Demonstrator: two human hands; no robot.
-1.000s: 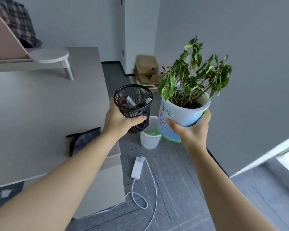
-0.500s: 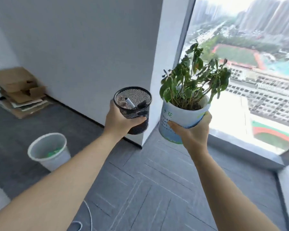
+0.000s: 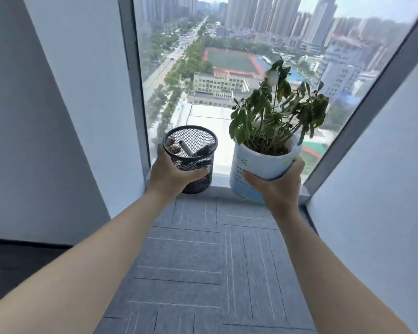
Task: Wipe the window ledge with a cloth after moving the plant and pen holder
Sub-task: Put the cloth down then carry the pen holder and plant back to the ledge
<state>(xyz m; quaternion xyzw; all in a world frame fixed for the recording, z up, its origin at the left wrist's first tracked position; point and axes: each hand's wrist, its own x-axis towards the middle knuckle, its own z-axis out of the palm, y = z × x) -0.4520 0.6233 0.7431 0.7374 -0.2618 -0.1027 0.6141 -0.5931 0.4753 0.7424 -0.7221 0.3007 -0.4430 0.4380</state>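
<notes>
Left hand (image 3: 170, 175) gripped pen holder (image 3: 190, 157) above ledge (image 3: 221, 183), right hand (image 3: 279, 186) clasped plant (image 3: 263, 165) beside it, both over ledge

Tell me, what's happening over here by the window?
A person stands facing a tall window, both arms stretched out. The left hand grips a black mesh pen holder with a couple of pens inside; the right hand holds a potted plant in a white pot. Both are held at the low window ledge; whether they touch it is unclear. No cloth is in sight.
</notes>
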